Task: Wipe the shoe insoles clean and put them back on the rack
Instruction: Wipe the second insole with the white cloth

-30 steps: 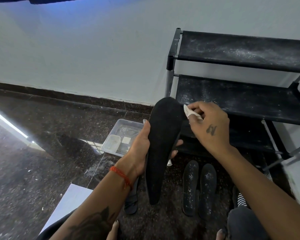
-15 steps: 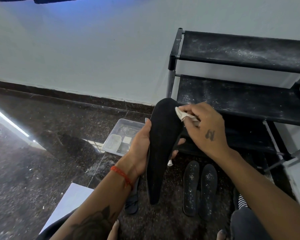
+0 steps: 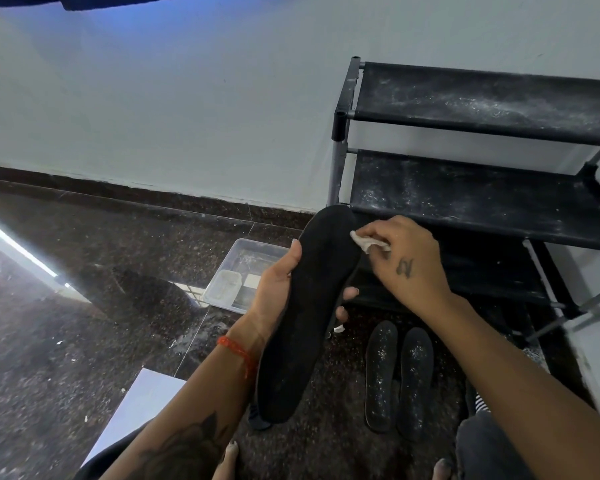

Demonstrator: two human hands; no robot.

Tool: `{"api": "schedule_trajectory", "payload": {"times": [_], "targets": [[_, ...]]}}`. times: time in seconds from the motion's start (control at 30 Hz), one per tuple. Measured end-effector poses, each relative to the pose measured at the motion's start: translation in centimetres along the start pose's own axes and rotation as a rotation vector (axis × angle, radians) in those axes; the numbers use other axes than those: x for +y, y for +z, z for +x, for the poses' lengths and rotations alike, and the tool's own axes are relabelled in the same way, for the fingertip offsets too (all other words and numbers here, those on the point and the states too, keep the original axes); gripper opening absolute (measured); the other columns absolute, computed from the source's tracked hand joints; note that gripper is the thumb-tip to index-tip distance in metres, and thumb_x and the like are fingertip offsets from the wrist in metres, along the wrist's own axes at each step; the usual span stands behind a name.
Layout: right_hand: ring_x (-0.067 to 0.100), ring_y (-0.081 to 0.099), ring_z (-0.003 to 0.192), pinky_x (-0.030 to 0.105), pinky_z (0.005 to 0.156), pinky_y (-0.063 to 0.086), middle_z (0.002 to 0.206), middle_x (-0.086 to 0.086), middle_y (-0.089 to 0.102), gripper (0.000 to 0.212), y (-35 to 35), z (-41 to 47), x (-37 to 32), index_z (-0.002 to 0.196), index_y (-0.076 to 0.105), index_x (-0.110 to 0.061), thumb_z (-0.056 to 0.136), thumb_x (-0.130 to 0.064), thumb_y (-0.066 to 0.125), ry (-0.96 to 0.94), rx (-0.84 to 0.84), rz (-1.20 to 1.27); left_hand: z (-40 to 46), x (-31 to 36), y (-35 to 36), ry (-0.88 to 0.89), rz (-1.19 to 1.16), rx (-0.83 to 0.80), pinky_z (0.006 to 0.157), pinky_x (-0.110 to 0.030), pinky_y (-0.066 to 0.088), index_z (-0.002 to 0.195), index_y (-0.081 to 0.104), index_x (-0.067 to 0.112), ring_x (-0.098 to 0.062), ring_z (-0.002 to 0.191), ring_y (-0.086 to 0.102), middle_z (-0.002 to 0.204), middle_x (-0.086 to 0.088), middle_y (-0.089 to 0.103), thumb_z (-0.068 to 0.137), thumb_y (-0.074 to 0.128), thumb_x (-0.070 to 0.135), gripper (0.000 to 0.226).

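Held upright in left hand (image 3: 274, 289), black insole (image 3: 302, 317) under small white wipe (image 3: 368, 242) pinched by right hand (image 3: 409, 268); two speckled insoles (image 3: 399, 379) waiting on floor, dusty rack (image 3: 482, 188) bare.

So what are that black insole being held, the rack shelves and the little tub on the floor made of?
The insole looks like matte black foam or felt: dull, no shine, slightly bowed in the left hand. The rack shelves seem to be black fabric, dusted white, stretched between what look like metal tubes. The tub looks like clear plastic: see-through walls, glossy rim.
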State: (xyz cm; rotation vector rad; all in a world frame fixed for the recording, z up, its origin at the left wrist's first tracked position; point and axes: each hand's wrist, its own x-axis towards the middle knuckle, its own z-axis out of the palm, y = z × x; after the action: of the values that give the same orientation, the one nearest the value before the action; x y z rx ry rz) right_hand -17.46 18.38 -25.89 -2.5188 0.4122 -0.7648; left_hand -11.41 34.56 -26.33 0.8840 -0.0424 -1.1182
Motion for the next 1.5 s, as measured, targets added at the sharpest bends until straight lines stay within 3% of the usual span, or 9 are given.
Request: {"api": "schedule_trajectory", "payload": {"times": [0.17, 0.33, 0.5, 0.6, 0.8, 1.07, 1.27, 1.4, 1.5], "targets": [[0.012, 0.056, 0.073, 0.005, 0.062, 0.037, 0.09, 0.005, 0.064, 0.021, -1.2, 0.4, -0.6, 0.096, 0.069, -0.011, 0.078, -0.002, 0.063, 0.019, 0.252, 0.084, 0.0, 0.4, 0.1, 0.035, 0.011, 0.054, 0.056, -0.026, 0.048, 0.089, 0.077, 0.004, -0.026, 0.073, 0.063, 0.091, -0.014, 0.07, 0.094, 0.024, 0.059, 0.076], [0.008, 0.057, 0.073, 0.021, 0.06, 0.046, 0.085, -0.006, 0.062, 0.024, 0.1, -1.3, -2.9, 0.09, 0.073, -0.024, 0.074, -0.013, 0.058, -0.243, -0.099, 0.114, -0.1, 0.3, 0.7, 0.139, 0.112, 0.045, 0.046, -0.019, 0.049, 0.052, 0.074, 0.011, -0.014, 0.046, 0.063, 0.056, -0.007, 0.067, 0.101, 0.021, 0.042, 0.079], [0.008, 0.05, 0.074, 0.011, 0.058, 0.03, 0.091, -0.005, 0.06, 0.019, -0.4, -0.3, -0.3, 0.093, 0.069, -0.022, 0.079, -0.012, 0.061, -0.047, -0.019, -0.116, 0.0, 0.3, 0.0, 0.034, -0.015, 0.038, 0.059, -0.028, 0.048, 0.099, 0.074, 0.005, -0.024, 0.072, 0.064, 0.106, -0.015, 0.069, 0.095, 0.021, 0.06, 0.077], [0.013, 0.057, 0.074, 0.024, 0.062, 0.045, 0.086, -0.003, 0.062, 0.019, -1.4, 0.2, 0.5, 0.09, 0.069, -0.02, 0.076, -0.008, 0.062, 0.077, 0.131, -0.038, -0.1, 0.4, 0.2, 0.058, -0.059, 0.019, 0.061, -0.029, 0.042, 0.115, 0.065, 0.004, -0.023, 0.082, 0.056, 0.136, -0.013, 0.053, 0.094, 0.018, 0.062, 0.078], [0.004, 0.059, 0.07, 0.022, 0.06, 0.047, 0.082, -0.011, 0.063, 0.021, -0.6, -1.3, -1.9, 0.083, 0.073, -0.025, 0.073, -0.01, 0.061, -0.174, -0.116, 0.163, 0.3, 0.4, 0.0, 0.091, -0.04, 0.054, 0.062, -0.033, 0.044, 0.083, 0.078, 0.008, -0.026, 0.07, 0.062, 0.088, -0.016, 0.069, 0.094, 0.02, 0.062, 0.08], [0.007, 0.059, 0.073, 0.023, 0.062, 0.046, 0.083, -0.008, 0.065, 0.019, -1.5, -0.1, -0.2, 0.084, 0.073, -0.024, 0.074, -0.009, 0.068, -0.005, 0.078, 0.063, 0.0, 0.6, 0.4, 0.034, -0.035, 0.087, 0.064, -0.03, 0.045, 0.116, 0.065, 0.004, -0.024, 0.085, 0.06, 0.124, -0.015, 0.061, 0.089, 0.016, 0.071, 0.087], [0.002, 0.059, 0.065, 0.028, 0.055, 0.05, 0.074, -0.015, 0.061, 0.018, -0.7, -1.8, -2.1, 0.074, 0.074, -0.031, 0.069, -0.017, 0.065, -0.269, -0.234, 0.132, -0.3, 0.3, 1.7, 0.191, 0.066, 0.188, 0.06, -0.03, 0.047, 0.044, 0.071, 0.019, -0.014, 0.046, 0.063, 0.055, -0.005, 0.068, 0.102, 0.012, 0.046, 0.087], [0.011, 0.059, 0.068, 0.019, 0.057, 0.042, 0.078, -0.007, 0.062, 0.016, -0.3, -1.3, -1.1, 0.079, 0.073, -0.025, 0.074, -0.011, 0.066, -0.182, -0.084, -0.095, -0.2, 0.0, 1.7, 0.144, 0.082, 0.218, 0.05, -0.024, 0.048, 0.045, 0.072, 0.015, -0.016, 0.045, 0.063, 0.057, -0.007, 0.069, 0.101, 0.013, 0.048, 0.088], [0.012, 0.058, 0.07, 0.014, 0.059, 0.038, 0.081, -0.003, 0.063, 0.018, -1.2, -0.5, -0.5, 0.085, 0.074, -0.02, 0.074, -0.009, 0.065, -0.058, 0.088, -0.073, -0.1, 0.3, 1.5, 0.062, 0.006, 0.172, 0.059, -0.03, 0.046, 0.071, 0.079, 0.01, -0.031, 0.075, 0.071, 0.094, -0.015, 0.073, 0.096, 0.012, 0.061, 0.088]]}}
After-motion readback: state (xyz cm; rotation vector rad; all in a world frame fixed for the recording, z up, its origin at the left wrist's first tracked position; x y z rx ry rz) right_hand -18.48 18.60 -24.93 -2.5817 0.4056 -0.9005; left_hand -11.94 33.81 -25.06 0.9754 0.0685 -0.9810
